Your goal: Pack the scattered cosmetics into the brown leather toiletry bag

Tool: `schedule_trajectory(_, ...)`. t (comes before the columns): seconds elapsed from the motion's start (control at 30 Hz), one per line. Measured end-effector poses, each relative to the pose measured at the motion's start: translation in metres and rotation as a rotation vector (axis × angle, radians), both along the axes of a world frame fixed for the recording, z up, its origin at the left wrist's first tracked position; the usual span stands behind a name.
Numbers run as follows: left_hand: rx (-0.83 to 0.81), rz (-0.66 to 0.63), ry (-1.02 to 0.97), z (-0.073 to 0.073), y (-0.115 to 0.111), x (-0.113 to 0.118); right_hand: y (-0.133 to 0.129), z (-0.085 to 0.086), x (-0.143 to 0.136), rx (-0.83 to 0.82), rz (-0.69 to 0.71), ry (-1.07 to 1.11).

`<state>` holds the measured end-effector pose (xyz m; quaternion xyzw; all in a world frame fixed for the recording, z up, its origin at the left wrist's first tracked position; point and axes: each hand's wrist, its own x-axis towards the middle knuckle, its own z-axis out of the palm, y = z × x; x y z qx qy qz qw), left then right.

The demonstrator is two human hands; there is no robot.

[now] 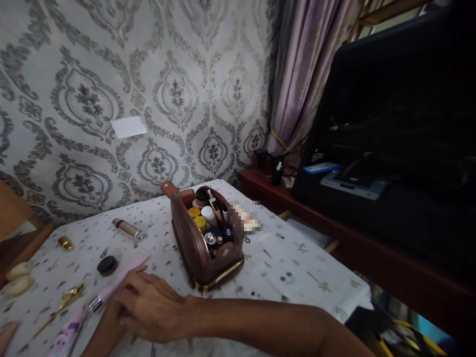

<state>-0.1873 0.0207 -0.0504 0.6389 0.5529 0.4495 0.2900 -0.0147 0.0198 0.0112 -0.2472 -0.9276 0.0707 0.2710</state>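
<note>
My right hand (152, 307) reaches in from the right and lies across my left wrist, its fingers curled over it. My left hand (138, 270) is mostly covered by the right one; only a bit of its fingertips shows near the pink tube (119, 278) with a silver cap. Whether it touches the tube cannot be made out. A brown leather bag (189, 243) stands unzipped beyond my hands, packed with jars, bottles and tubes. A black-lidded jar (107, 265) sits left of the pink tube.
On the patterned white cloth (275, 277) lie a silver-and-clear bottle (128, 229), a gold cap (66, 243), a gold ornate item (70, 296) and a pink-and-purple tube (69, 334). A dark red shelf (353, 243) with a large black screen (390, 139) borders the right.
</note>
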Motion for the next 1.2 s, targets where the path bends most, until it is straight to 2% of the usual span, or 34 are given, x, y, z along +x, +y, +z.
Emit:
schedule_trajectory(0.1,0.042,-0.003,0.034,0.004,0.001,-0.002,0.000,-0.028,-0.018,-0.108,-0.092,0.093)
schedule_trajectory(0.17,0.055,-0.023,0.053,0.006,0.002,-0.002,-0.001,-0.038,-0.024,-0.123,-0.066,0.217)
schedule_trajectory(0.27,0.049,-0.047,0.048,0.006,0.002,-0.002,-0.002,-0.047,-0.025,-0.212,-0.008,0.405)
schedule_trajectory(0.43,0.003,-0.027,0.028,0.000,0.003,-0.004,-0.001,-0.055,-0.023,-0.441,-0.065,0.543)
schedule_trajectory(0.6,0.041,-0.056,0.076,0.000,0.006,-0.005,0.003,-0.059,-0.021,-0.401,-0.024,0.582)
schedule_trajectory(0.77,0.006,-0.056,0.089,0.014,0.000,0.006,0.003,-0.058,-0.019,-0.350,0.031,0.573)
schedule_trajectory(0.9,-0.027,-0.090,0.005,0.021,-0.006,0.014,0.000,-0.059,-0.019,-0.378,0.037,0.594)
schedule_trajectory(1.0,-0.047,-0.124,-0.042,0.024,-0.008,0.015,-0.001,-0.059,-0.018,-0.366,0.040,0.627)
schedule_trajectory(1.2,-0.038,-0.158,-0.029,0.022,-0.007,0.008,-0.002,-0.055,-0.017,-0.232,0.140,0.612)
